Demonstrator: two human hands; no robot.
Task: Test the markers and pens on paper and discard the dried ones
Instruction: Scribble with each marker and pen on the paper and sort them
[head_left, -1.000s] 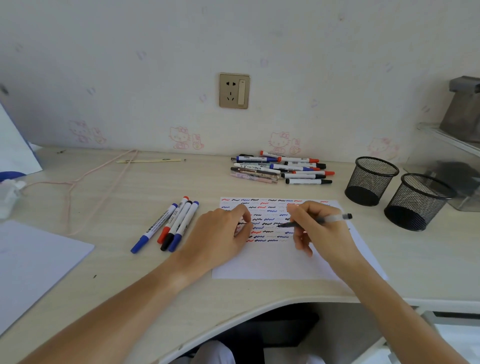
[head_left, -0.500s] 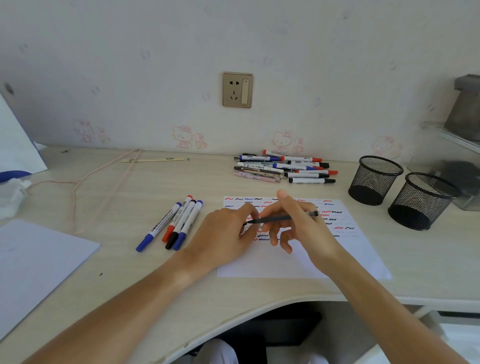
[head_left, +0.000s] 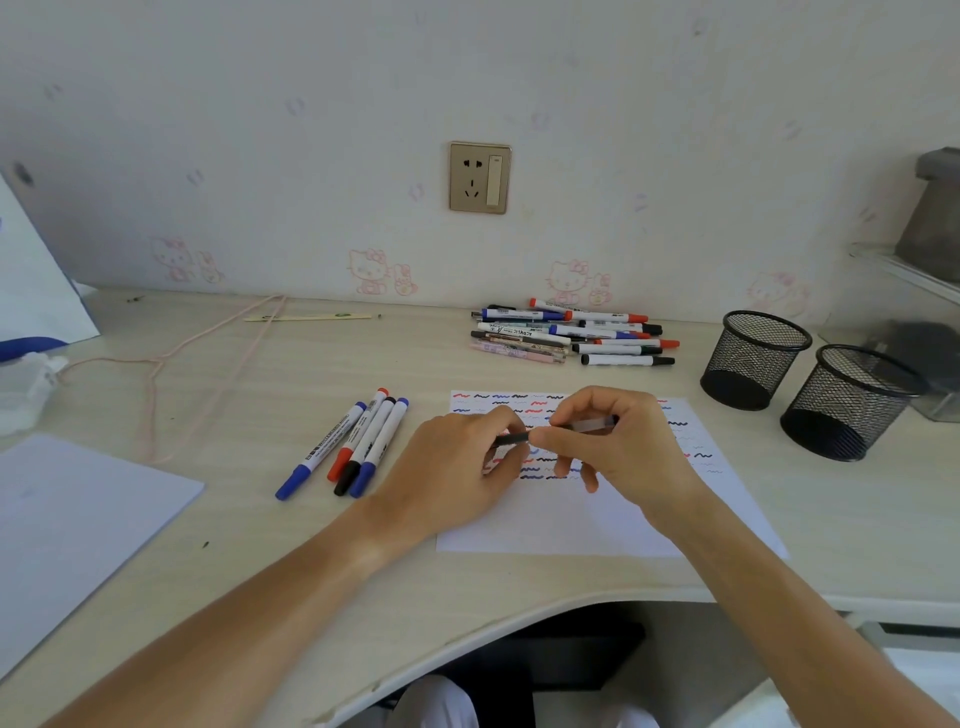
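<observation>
Pinching one thin pen (head_left: 563, 430) between them, the left hand (head_left: 457, 467) grips its dark end and the right hand (head_left: 618, 447) its clear barrel, both over the scribbled paper (head_left: 597, 525). Four markers (head_left: 353, 441) lie just left of the sheet. Untested pens (head_left: 571, 332) pile near the wall; two mesh cups (head_left: 810, 384) stand right. Bare counter (head_left: 260, 530) runs toward the curved front edge.

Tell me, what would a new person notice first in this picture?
First, the two hands over the sheet of paper full of coloured squiggles: the left hand and right hand hold one pen between them. Behind lies a pile of markers, and at right stand two black mesh cups.
</observation>
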